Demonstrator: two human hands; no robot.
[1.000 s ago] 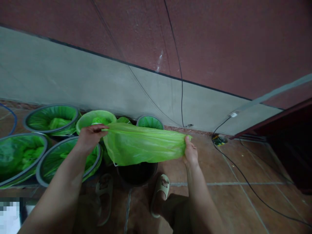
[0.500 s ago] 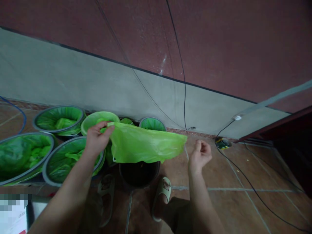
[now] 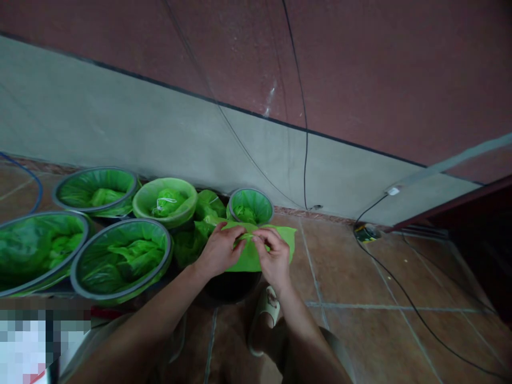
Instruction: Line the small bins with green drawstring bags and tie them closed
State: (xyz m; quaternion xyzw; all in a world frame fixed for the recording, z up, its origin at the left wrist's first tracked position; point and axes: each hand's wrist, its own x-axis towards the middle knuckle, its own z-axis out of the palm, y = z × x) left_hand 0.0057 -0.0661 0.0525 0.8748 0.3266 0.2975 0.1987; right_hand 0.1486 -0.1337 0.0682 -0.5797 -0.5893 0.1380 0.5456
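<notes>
My left hand [image 3: 219,249] and my right hand [image 3: 273,255] are close together, both pinching the top edge of a light green plastic bag [image 3: 288,241]. The bag hangs over a dark unlined bin [image 3: 232,285] on the floor right in front of me. Fingers of both hands are curled on the plastic. My foot in a pale sandal [image 3: 264,314] stands beside the bin.
Several bins lined with green bags stand at the left along the wall: a small one [image 3: 250,205], a light green one [image 3: 165,201], grey-rimmed ones [image 3: 120,258]. Black cables [image 3: 404,290] cross the tiled floor at the right. A dark door frame [image 3: 472,234] stands at the far right.
My right hand let go of the bag's far end, swung left and now grips the bag next to my left hand. The bag, stretched wide before, is now bunched between both hands.
</notes>
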